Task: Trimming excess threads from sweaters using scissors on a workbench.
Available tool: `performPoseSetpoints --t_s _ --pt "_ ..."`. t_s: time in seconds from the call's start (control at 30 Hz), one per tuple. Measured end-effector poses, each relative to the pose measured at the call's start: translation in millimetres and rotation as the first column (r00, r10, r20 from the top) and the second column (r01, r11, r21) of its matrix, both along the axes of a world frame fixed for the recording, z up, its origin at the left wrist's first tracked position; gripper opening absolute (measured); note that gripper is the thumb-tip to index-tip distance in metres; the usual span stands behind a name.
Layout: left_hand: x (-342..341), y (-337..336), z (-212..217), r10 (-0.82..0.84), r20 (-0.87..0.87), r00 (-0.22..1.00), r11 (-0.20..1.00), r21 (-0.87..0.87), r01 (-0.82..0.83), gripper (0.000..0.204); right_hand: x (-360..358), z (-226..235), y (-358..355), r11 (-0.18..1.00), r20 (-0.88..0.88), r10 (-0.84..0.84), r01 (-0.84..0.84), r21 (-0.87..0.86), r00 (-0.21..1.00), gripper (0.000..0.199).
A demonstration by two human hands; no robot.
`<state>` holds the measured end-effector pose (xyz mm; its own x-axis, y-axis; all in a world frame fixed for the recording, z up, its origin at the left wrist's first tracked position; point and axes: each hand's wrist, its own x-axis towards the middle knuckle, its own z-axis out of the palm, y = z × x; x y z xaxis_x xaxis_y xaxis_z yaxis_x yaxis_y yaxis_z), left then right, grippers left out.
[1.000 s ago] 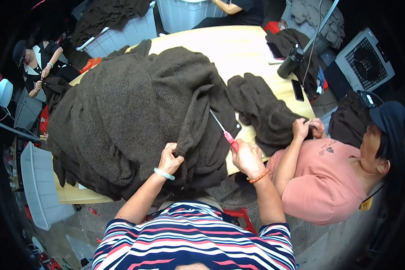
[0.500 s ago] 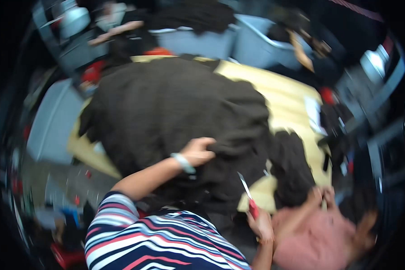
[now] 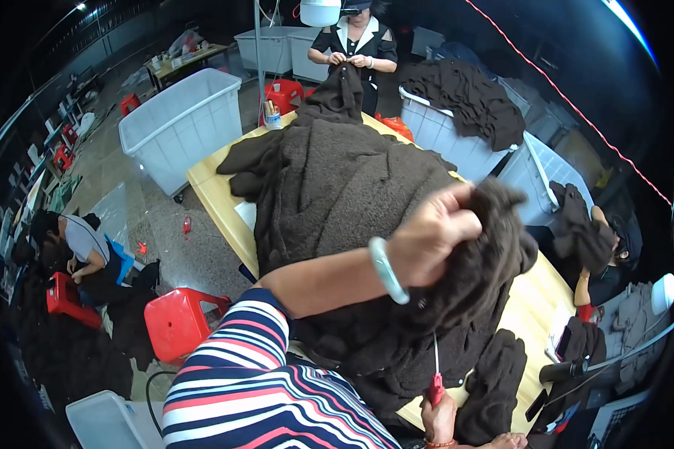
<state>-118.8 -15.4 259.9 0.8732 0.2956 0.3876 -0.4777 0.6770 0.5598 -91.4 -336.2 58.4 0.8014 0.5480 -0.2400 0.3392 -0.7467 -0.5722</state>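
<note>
My left hand (image 3: 434, 232), with a pale green bangle at the wrist, is closed on a bunched part of a dark brown fleecy garment (image 3: 494, 254). It holds this part up above the table. Lower down, my right hand (image 3: 439, 419) grips a slim red-handled cutting tool (image 3: 436, 389). Its narrow metal blade points up and away from me, by the lower edge of the raised cloth. Whether it is scissors or a knife is unclear. A large heap of the same dark cloth (image 3: 352, 187) lies beneath and beyond my left hand.
The cloth covers much of a pale wooden table (image 3: 535, 314). Across it a person (image 3: 356, 45) handles another dark garment; others work at the right and far left. Bins (image 3: 183, 123) stand around. A red stool (image 3: 176, 325) is at my left, and a lamp (image 3: 565, 370) at the right.
My left hand has gone from resting on the heap to lifting a bunched piece of garment, up and to the right. The view has shifted; the tool stays in my right hand.
</note>
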Motion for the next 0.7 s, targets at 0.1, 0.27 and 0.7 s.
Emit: performPoseSetpoints --t_s 0.1,0.27,0.7 --pt "-44 40 15 0.042 0.037 0.998 0.999 0.026 -0.043 0.030 3 12 24 0.999 0.137 0.038 -0.036 -0.013 0.990 0.016" --pt "-72 109 39 0.267 0.200 0.943 0.887 0.331 -0.322 0.039 10 25 85 0.956 -0.035 0.287 -0.284 0.073 0.957 0.026" --pt "67 39 8 0.298 0.672 0.678 0.101 0.684 -0.723 0.057 69 24 127 0.943 0.128 -0.031 -0.013 0.333 0.991 0.025"
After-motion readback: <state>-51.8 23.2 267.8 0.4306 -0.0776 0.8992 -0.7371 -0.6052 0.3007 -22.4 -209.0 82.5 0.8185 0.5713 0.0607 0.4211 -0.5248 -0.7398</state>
